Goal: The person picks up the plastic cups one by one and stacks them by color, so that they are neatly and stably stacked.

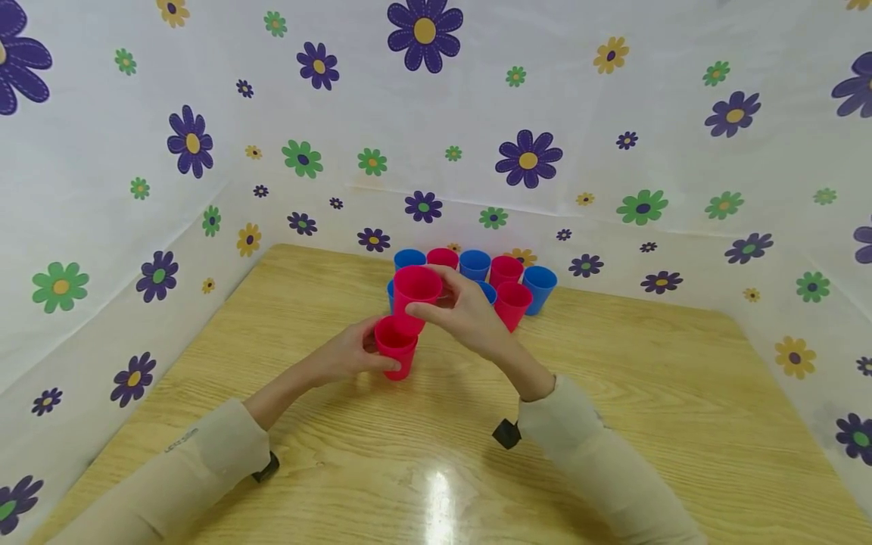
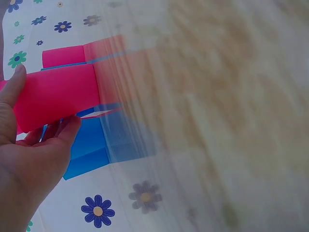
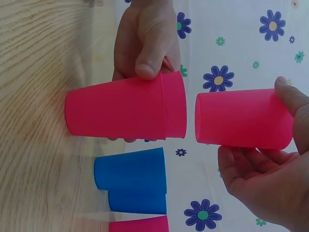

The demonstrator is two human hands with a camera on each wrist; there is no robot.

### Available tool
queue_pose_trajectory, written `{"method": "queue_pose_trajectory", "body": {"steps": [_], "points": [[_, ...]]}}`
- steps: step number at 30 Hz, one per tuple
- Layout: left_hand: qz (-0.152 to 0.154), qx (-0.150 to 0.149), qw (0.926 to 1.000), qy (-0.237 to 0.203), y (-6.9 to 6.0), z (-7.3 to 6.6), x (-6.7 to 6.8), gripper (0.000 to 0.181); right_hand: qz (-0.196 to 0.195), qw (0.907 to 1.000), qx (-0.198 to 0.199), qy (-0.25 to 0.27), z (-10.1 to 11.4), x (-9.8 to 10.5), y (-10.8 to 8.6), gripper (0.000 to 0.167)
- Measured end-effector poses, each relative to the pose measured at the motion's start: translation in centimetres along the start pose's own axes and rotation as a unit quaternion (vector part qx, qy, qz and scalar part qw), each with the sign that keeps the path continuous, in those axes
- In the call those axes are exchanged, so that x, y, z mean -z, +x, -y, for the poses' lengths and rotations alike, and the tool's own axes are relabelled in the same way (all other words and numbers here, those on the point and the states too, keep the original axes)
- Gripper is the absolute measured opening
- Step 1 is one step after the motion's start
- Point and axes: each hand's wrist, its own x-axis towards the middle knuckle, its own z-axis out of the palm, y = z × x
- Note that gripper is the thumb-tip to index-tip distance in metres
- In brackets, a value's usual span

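Note:
My left hand (image 1: 350,350) grips a red plastic cup (image 1: 397,350) upright at the wooden table. In the right wrist view a second rim edge shows at the mouth of this cup (image 3: 116,108), as if another is nested inside. Just above it, my right hand (image 1: 470,312) holds another red cup (image 1: 417,286) by its sides, mouth up. A narrow gap between the held cups shows in the right wrist view, where the upper cup's (image 3: 244,118) base faces the lower one's mouth. In the left wrist view, my left fingers (image 2: 70,128) and thumb curve round the lower cup (image 2: 60,94).
Behind my hands stands a group of several red and blue cups, among them a blue cup (image 1: 540,288) and a red cup (image 1: 512,304) at its right end. Flower-patterned white cloth (image 1: 450,174) rises behind and beside the wooden table (image 1: 647,409).

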Motion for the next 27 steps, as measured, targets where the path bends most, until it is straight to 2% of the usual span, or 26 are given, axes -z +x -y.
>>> {"method": "queue_pose_trajectory", "body": {"steps": [7,19,24,27], "points": [[-0.009,0.004,0.9999,-0.009,-0.3,0.2,0.1,0.068,0.006,1.0000,-0.004,0.006,-0.1,-0.9,0.3,0.066],[-0.006,-0.001,0.9997,-0.023,-0.6,0.0,0.2,0.066,0.029,0.9991,-0.001,0.031,-0.8,-1.7,0.6,0.065],[-0.004,0.003,0.9998,-0.020,-0.5,-0.1,0.1,0.065,0.056,0.9984,0.003,0.009,-1.6,-1.7,0.3,0.071],[-0.003,0.000,0.9998,-0.018,-0.4,0.0,0.1,0.066,0.060,0.9982,0.008,-0.007,-2.1,-1.5,0.0,0.070]]}}
